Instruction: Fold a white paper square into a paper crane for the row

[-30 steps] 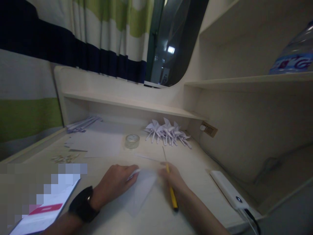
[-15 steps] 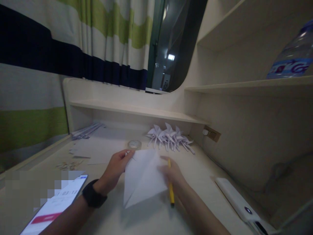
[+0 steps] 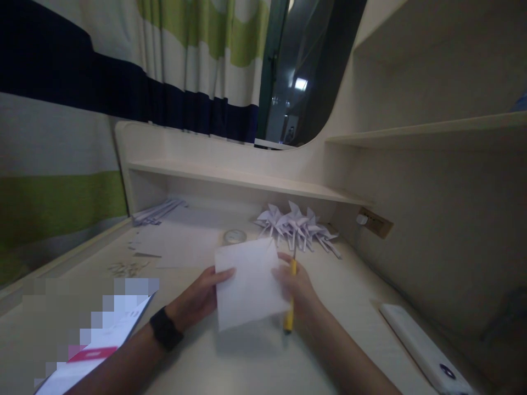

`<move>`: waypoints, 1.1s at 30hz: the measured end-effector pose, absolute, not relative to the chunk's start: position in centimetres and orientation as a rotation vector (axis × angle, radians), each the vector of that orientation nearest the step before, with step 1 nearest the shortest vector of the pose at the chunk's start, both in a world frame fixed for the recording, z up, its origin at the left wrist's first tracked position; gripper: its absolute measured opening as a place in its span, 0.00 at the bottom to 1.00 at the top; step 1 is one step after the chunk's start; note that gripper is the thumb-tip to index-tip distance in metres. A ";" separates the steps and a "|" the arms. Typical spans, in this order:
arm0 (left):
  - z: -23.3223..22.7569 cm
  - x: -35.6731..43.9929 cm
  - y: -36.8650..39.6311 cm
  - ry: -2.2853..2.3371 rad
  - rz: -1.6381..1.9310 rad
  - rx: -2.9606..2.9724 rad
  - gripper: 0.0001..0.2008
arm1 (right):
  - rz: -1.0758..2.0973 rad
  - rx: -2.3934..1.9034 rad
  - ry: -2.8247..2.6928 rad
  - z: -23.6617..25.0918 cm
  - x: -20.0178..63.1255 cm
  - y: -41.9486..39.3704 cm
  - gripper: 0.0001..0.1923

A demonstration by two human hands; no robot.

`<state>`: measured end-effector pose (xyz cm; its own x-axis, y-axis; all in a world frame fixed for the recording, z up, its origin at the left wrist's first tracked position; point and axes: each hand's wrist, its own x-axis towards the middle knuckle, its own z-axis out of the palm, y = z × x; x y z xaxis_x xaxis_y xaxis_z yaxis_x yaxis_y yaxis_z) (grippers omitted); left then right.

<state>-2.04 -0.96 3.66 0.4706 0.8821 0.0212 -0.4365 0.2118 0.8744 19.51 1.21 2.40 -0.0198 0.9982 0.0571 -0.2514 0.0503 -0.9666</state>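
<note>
A square white sheet of paper is held up over the desk, its face toward me. My left hand, with a black watch on the wrist, pinches its left edge, thumb in front. At the right edge is my right hand, slightly blurred, its fingers against the paper. That same hand also grips a slim yellow craft knife, with a thin grey tip pointing up and a dark end down. Behind the paper lie a roll of clear tape and several white paper pinwheels.
Flat white sheets and rolled paper sticks lie at the back left, near a scatter of small pale pieces. A lit phone is at the left front. A white power strip lies along the right.
The paper has turned from a tilted, diagonally creased view to a flatter, squarer one. Both hands still hold it, and the left grip has moved lower. The camera view has shifted slightly.
</note>
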 end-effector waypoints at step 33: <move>2.6 -0.5 -1.4 1.521 1.400 1.270 0.16 | 0.568 -1.279 -2.301 3.1 18.2 -4.2 0.29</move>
